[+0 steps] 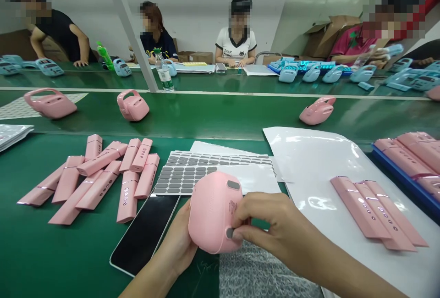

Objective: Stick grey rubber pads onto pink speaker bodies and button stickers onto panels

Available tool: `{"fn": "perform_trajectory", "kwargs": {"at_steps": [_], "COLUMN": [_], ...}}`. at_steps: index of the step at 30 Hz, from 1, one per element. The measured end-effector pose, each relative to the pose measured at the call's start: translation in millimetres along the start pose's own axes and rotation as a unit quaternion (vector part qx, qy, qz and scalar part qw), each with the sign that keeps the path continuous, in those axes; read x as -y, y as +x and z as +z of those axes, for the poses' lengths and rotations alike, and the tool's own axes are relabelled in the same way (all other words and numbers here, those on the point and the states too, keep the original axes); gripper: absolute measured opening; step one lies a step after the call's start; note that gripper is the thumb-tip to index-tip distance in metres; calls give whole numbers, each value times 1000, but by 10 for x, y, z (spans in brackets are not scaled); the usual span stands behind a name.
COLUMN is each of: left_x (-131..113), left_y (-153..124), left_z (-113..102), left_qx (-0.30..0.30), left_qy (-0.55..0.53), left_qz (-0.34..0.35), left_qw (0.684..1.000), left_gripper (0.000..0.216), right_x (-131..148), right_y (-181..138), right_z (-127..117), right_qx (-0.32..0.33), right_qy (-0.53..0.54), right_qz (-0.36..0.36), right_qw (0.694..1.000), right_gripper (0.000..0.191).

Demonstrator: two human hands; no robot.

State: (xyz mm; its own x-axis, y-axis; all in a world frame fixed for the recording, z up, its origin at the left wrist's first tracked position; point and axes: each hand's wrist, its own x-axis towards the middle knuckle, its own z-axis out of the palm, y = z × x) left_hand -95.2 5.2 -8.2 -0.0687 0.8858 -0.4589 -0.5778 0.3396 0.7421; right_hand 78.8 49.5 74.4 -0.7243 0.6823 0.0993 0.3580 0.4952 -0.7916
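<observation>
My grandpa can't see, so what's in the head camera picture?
A person's left hand holds a rounded pink plastic device while the right hand touches a small grey rounded pad on it. Long pink plastic pieces lie on the green table, left.

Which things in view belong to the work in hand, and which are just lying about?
Likely in use:
pink gadget, held in the left hand
lower grey pad, touched by the right hand
sheets of similar grey pads

Likely just lying about:
phone
clear bottle
green bottle
</observation>
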Motion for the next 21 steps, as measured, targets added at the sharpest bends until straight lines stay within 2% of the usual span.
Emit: {"fn": "perform_trajectory", "kwargs": {"at_steps": [4, 10, 15, 21], "left_x": [1, 17, -28, 10], "left_y": [13, 15, -7, 57], "left_z": [-18, -73, -52, -112], "left_qx": [-21, -11, 24, 39], "left_qy": [-2, -9, -9, -5], "left_qz": [-14, -6, 2, -15], "left_qw": [1000, 1000, 1000, 999], "left_gripper": [18, 23, 25, 26], "right_x": [-12, -54, -54, 15], "right_y": [-11, 14, -32, -81], "right_z": [10, 112, 114, 148], "right_qx": [-18, -44, -5, 7], "right_qy": [87, 179, 244, 284], "right_qz": [32, 50, 58, 106], "right_qw": [995, 982, 968, 953], "right_gripper": [23, 18, 34, 23]}}
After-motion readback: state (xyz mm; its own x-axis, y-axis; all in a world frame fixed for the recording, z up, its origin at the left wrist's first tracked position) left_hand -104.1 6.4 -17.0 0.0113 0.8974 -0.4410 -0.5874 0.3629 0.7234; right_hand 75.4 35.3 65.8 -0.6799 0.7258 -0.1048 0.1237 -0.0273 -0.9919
